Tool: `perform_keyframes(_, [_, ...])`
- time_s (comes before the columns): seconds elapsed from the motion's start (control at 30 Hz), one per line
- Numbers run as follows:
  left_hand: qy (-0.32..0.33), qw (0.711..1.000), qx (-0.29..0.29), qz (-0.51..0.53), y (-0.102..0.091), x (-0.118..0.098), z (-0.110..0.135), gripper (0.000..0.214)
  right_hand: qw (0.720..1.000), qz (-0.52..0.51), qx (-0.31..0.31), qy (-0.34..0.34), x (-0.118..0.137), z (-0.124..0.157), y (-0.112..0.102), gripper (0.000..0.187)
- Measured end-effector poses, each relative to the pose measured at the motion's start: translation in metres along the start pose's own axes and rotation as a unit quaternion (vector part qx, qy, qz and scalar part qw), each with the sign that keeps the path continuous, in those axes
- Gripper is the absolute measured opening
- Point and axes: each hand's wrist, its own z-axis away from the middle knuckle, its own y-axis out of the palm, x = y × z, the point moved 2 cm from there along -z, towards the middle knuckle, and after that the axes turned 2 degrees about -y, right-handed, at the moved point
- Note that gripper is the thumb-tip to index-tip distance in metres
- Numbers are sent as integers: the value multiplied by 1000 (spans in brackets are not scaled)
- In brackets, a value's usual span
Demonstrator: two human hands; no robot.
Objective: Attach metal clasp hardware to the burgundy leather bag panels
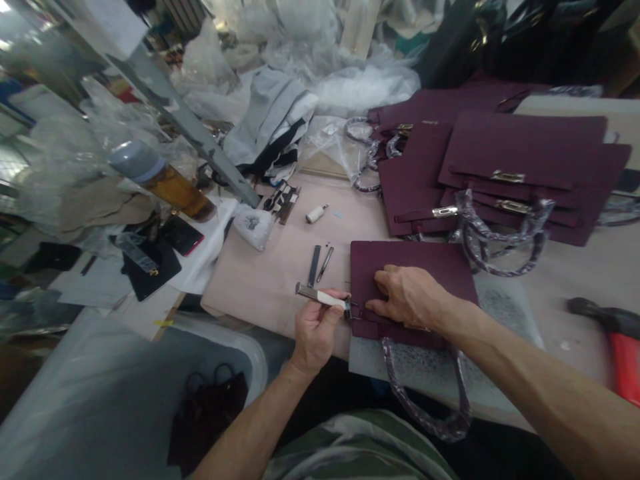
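I am looking down over a cluttered leather-goods worktable. At the centre, my left hand is closed around a small white-handled tool, thumb on top. The tool's dark tip touches the left edge of a burgundy handbag.

My right hand rests on that handbag just at 3 o'clock of the tool. Its fingers are bent and pressing down, the thumb near the bag's lower edge. I cannot tell whether it pinches anything.

The handbag lies flat on a grey foam pad, and its plastic-wrapped carry handle hangs over the near table edge at 6 o'clock.

At 11 o'clock of my left hand, two thin dark hand tools lie side by side on the tabletop. Farther at 12 o'clock is a small white cylinder.

At 2 o'clock, more burgundy handbags with gold clasps overlap in a stack. At 3 o'clock, near the frame edge, lies a red-handled hammer.

At 10 o'clock a bottle of amber liquid lies tilted among clear plastic wrap. At 7 o'clock a grey bin holds a dark bag.
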Motion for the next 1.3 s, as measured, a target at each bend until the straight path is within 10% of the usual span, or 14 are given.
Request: perform_keyframes(1.3, [36, 994, 73, -67, 8, 1, -8, 18, 996, -76, -30, 35, 0, 2, 2, 27])
